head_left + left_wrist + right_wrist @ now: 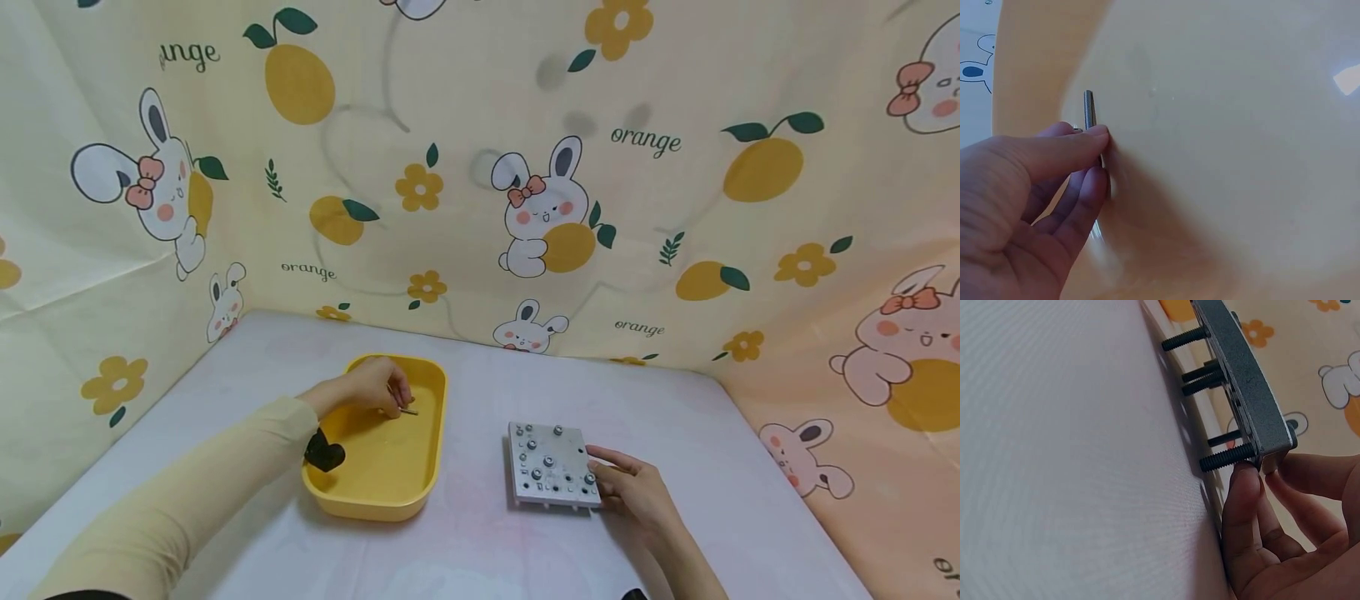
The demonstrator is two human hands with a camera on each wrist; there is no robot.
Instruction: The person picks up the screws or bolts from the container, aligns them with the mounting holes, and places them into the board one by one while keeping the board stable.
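My left hand (371, 385) pinches a thin threaded steel bolt (1089, 111) inside the yellow oblong plastic tray (431, 467); my right hand (633, 487), fingers curled, grips the near corner of the grey square metal plate (551, 467) studded with bolts. Advisable: lift the bolt straight, plate held steady. The bolt's head is hidden behind my fingers (1069, 150), its type indeterminate

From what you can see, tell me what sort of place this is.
Probably a makeshift tabletop work booth: cartoon rabbit-and-orange cloth hung as walls round a white table, with a yellow tray and a bolted metal plate.
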